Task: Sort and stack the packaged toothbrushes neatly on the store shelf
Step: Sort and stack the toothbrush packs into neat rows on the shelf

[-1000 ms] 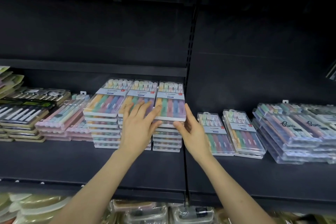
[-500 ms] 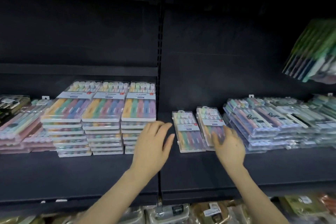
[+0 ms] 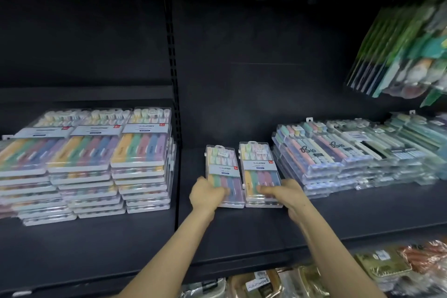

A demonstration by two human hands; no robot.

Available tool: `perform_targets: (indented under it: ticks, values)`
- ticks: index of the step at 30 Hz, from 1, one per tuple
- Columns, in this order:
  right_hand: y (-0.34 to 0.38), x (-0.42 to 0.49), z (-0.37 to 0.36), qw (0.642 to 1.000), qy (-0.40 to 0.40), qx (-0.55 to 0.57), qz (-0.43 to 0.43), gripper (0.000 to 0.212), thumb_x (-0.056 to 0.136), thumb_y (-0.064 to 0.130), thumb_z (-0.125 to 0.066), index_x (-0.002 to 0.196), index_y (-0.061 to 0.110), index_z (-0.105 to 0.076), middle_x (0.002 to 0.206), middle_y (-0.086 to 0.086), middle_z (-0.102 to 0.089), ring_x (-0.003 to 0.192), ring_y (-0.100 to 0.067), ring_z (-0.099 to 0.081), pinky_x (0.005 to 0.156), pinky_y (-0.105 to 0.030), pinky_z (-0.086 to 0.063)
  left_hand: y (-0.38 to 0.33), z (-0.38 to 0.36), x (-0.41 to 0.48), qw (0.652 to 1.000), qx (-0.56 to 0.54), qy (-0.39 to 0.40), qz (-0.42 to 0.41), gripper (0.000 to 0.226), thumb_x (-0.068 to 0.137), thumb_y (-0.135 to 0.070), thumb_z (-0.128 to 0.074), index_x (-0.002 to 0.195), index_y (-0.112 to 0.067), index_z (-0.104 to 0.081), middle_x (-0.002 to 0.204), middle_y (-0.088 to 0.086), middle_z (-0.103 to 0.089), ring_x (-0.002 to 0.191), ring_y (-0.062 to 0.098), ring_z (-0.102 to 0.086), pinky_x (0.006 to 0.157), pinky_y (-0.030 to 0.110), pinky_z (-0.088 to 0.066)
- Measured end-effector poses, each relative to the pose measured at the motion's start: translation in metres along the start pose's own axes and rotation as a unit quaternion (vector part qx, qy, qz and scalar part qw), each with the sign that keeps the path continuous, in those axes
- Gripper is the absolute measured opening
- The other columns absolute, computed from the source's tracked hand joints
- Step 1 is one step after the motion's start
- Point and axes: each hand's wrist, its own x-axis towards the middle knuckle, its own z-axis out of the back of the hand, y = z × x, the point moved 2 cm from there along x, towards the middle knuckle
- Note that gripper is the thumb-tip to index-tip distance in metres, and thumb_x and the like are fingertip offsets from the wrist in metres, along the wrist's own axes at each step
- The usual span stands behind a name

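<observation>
Two small clear packs of pastel toothbrushes lie side by side on the dark shelf (image 3: 242,237). My left hand (image 3: 205,195) curls its fingers over the near end of the left pack (image 3: 222,169). My right hand (image 3: 287,192) reaches in from the right, with its fingers across the near end of the right pack (image 3: 260,167), which tops a low pile. Motion blur hides both thumbs. To the left stand three tall, even stacks of the same kind of pack (image 3: 96,167).
Right of the small packs lie flat piles of longer toothbrush packs marked "Big" (image 3: 338,157). More packs hang tilted at the upper right (image 3: 406,51). A slotted upright (image 3: 173,68) divides the shelf bays. Bagged goods (image 3: 278,283) fill the shelf below.
Both hands left the tall right-hand stack and moved right to the two small packs. The view swung right as well, so the tall stacks now sit at the left.
</observation>
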Motion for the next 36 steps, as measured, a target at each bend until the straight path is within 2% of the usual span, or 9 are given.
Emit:
perform_targets:
  ticks: [6,10,12,16,21,24,27,31,36]
  values:
    - [-0.002,-0.008,0.004,0.996,0.014,0.066,-0.059,0.035,0.068,0.015,-0.083,0.095,0.004,-0.064,0.088,-0.005,-0.067,0.072,-0.013,-0.057,0.058,-0.025,-0.035,-0.003,0.002,-0.003,0.996,-0.059,0.012,-0.062,0.023,0.085,-0.009,-0.065,0.104,-0.005,-0.054,0.096,0.008,-0.065,0.087,0.022,-0.062,0.075,0.032,-0.049]
    - [-0.002,-0.021,-0.001,0.99,0.014,0.126,-0.059,0.025,0.077,0.007,-0.075,0.098,0.002,-0.063,0.09,-0.011,-0.071,0.081,-0.024,-0.067,0.063,-0.032,-0.052,-0.002,0.003,-0.016,0.993,-0.063,0.003,-0.103,0.02,0.09,-0.023,-0.064,0.099,-0.008,-0.053,0.083,-0.002,-0.06,0.078,0.017,-0.058,0.065,0.028,-0.044]
    - [0.002,-0.032,0.0,0.986,-0.002,0.163,-0.042,0.022,0.079,0.005,-0.074,0.097,0.001,-0.062,0.084,-0.01,-0.07,0.074,-0.022,-0.067,0.054,-0.03,-0.052,-0.006,0.008,-0.025,0.99,-0.089,-0.001,-0.108,0.018,0.091,-0.021,-0.063,0.098,-0.008,-0.053,0.081,-0.003,-0.059,0.078,0.017,-0.057,0.061,0.025,-0.042]
    - [0.024,-0.058,0.006,0.975,-0.03,0.219,0.028,0.027,0.081,0.009,-0.073,0.103,0.006,-0.059,0.09,-0.007,-0.072,0.08,-0.02,-0.069,0.057,-0.031,-0.053,-0.022,0.036,-0.052,0.979,-0.132,0.01,-0.157,0.009,0.09,-0.015,-0.061,0.096,-0.019,-0.055,0.084,-0.006,-0.061,0.078,0.01,-0.059,0.062,0.018,-0.045]
    - [0.078,-0.095,-0.004,0.961,0.041,0.242,0.13,0.012,0.084,0.01,-0.068,0.096,0.013,-0.066,0.084,-0.002,-0.076,0.076,-0.017,-0.073,0.058,-0.029,-0.057,-0.04,0.113,-0.088,0.962,-0.158,-0.009,-0.221,0.036,0.091,-0.003,-0.058,0.092,-0.038,-0.052,0.087,-0.019,-0.06,0.077,-0.006,-0.057,0.059,0.008,-0.043]
    - [0.106,-0.113,-0.03,0.956,0.083,0.231,0.163,0.013,0.084,0.01,-0.066,0.097,0.013,-0.068,0.086,-0.004,-0.076,0.077,-0.019,-0.073,0.062,-0.032,-0.058,-0.047,0.178,-0.095,0.958,-0.142,-0.057,-0.242,0.027,0.09,-0.001,-0.058,0.109,-0.019,-0.06,0.098,-0.004,-0.065,0.083,0.007,-0.06,0.062,0.013,-0.044]
    - [0.127,-0.126,-0.063,0.954,0.116,0.215,0.177,0.015,0.085,0.009,-0.065,0.099,0.012,-0.068,0.088,-0.005,-0.076,0.079,-0.021,-0.073,0.066,-0.034,-0.059,-0.045,0.245,-0.09,0.959,-0.13,-0.123,-0.221,0.021,0.085,0.0,-0.061,0.104,-0.01,-0.062,0.093,0.004,-0.066,0.081,0.017,-0.058,0.067,0.025,-0.045]
    - [0.147,-0.132,-0.104,0.953,0.138,0.209,0.171,0.015,0.085,0.01,-0.065,0.1,0.013,-0.068,0.086,-0.003,-0.076,0.077,-0.02,-0.073,0.064,-0.032,-0.058,-0.036,0.316,-0.067,0.966,-0.134,-0.16,-0.152,0.044,0.067,-0.018,-0.065,0.103,0.006,-0.06,0.093,0.016,-0.061,0.084,0.025,-0.054,0.075,0.036,-0.041]
    - [0.161,-0.133,-0.137,0.953,0.156,0.2,0.163,0.016,0.084,0.011,-0.067,0.1,0.013,-0.068,0.086,-0.003,-0.076,0.076,-0.019,-0.073,0.062,-0.031,-0.057,-0.019,0.36,-0.021,0.977,-0.125,-0.157,-0.073,0.014,0.086,0.009,-0.052,0.097,0.015,-0.058,0.09,0.023,-0.057,0.084,0.029,-0.053,0.072,0.038,-0.039]
